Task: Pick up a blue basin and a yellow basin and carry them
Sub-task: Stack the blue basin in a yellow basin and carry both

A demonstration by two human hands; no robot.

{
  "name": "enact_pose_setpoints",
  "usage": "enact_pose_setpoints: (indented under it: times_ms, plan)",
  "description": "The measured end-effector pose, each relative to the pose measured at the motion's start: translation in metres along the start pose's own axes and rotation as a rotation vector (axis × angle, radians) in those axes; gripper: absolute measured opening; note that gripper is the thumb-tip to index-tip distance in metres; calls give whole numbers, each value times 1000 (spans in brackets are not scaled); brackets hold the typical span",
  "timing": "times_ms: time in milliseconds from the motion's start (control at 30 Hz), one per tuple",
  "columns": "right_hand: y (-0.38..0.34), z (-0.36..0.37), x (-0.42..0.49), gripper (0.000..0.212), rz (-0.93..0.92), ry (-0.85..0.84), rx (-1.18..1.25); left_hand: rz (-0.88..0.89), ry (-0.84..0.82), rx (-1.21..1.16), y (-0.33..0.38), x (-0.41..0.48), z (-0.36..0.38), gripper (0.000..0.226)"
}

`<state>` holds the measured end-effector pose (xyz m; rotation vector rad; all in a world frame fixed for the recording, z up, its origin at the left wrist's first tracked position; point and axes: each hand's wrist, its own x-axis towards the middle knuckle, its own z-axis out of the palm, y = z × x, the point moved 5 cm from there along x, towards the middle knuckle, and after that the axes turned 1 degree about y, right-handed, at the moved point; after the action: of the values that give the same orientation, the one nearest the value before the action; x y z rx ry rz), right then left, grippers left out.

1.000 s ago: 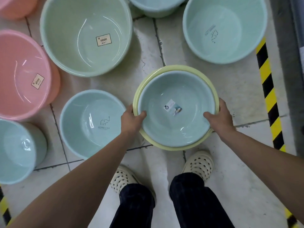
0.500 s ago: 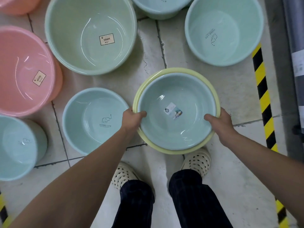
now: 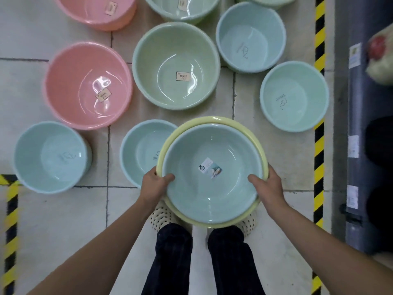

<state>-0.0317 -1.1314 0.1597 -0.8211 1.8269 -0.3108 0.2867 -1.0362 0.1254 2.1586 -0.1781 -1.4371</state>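
A pale blue basin (image 3: 212, 194) with a small label inside sits nested in a yellow basin (image 3: 204, 122), whose rim shows around it. Both are held up off the floor, in front of my legs and over my shoes. My left hand (image 3: 154, 184) grips the stacked rims on the left side, thumb inside the blue basin. On the right side my right hand (image 3: 269, 186) holds the rims the same way.
Many basins stand on the tiled floor: pink ones (image 3: 87, 86), a green one (image 3: 176, 64), several blue ones (image 3: 51, 156) (image 3: 294, 96). One blue basin (image 3: 140, 150) lies partly under the held stack. Yellow-black tape (image 3: 318, 145) and a grey shelf (image 3: 353, 124) run along the right.
The stacked basins have risen toward me and now cover my shoes. The view has pulled back, so more basins at the far side show.
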Motion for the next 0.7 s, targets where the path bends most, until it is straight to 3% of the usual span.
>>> enact_pose_setpoints:
  times_ms: [300,533,700]
  plan:
    - [-48,108,-15,34,-52,-156,-135,-6,120,-106,-11,8,-109,40]
    - [-52,186,9,35,-120,-220,-232,-56,209,-257,-42,44,-146,46]
    - [-41,224,29,31,-113,-265,-213,-100,257,-316,-60,71,-153,28]
